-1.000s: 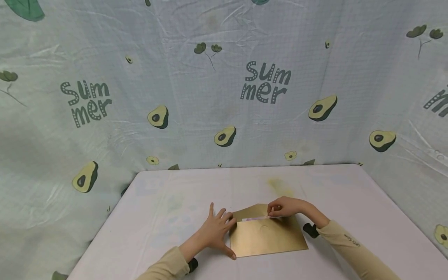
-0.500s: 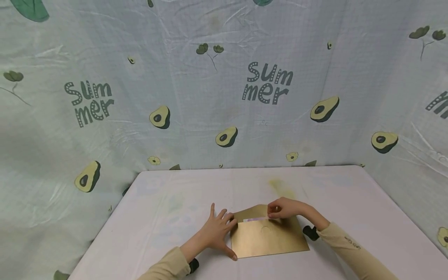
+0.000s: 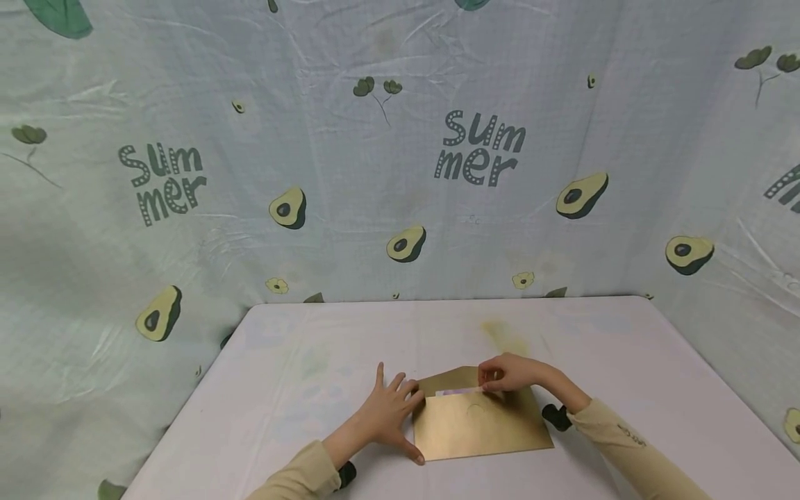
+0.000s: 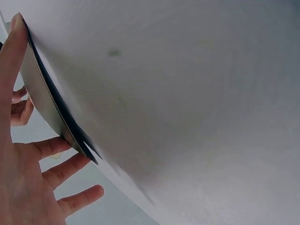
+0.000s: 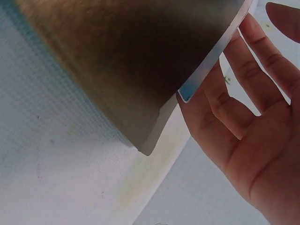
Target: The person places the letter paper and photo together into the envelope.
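Note:
A gold envelope [image 3: 481,427] lies on the table with its flap raised at the far side. A thin strip of a printed card [image 3: 459,392] shows at its mouth; the rest is hidden inside. In the right wrist view the card [image 5: 190,88] has a white edge and a blue corner. My left hand [image 3: 384,413] spans the envelope's left edge, fingers spread, thumb at the near corner and fingertips at the far one. At the mouth, my right hand [image 3: 511,370] touches the card's edge; some fingertips are hidden behind it, and the thumb stands apart in the right wrist view.
The pale table [image 3: 350,333] reaches back to a hanging cloth [image 3: 350,160] printed with avocados and lettering, which also runs along both sides. Dark wrist devices, one [image 3: 555,417] at the right wrist, sit below the beige sleeves [image 3: 628,444].
The head view has shifted very slightly. Both hands stay at the same spots on the envelope, and the card strip looks nearly unchanged.

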The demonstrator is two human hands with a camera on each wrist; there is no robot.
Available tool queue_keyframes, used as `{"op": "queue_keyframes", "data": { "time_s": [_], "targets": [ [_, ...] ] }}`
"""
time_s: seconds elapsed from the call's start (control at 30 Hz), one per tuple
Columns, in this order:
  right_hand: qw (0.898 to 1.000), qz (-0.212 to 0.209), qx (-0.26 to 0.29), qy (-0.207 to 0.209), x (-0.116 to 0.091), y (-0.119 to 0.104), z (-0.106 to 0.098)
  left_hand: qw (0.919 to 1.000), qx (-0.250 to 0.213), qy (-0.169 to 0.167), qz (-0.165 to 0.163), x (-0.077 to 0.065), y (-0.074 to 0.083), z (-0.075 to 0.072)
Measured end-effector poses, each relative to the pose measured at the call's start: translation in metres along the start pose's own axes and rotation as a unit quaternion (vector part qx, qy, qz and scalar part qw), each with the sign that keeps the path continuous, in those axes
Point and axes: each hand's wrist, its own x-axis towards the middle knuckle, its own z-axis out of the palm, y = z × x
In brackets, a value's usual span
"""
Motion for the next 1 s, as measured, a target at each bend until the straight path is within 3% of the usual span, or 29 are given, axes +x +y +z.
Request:
{"op": "queue_keyframes", "data": {
  "time_s": [1.0],
  "targets": [
    [0.999, 0.02, 0.03, -0.012, -0.0052, -0.0027, -0.0012, 1.0, 0.001, 0.001, 0.0, 0.0015, -0.0003, 0.002]
  ]
}}
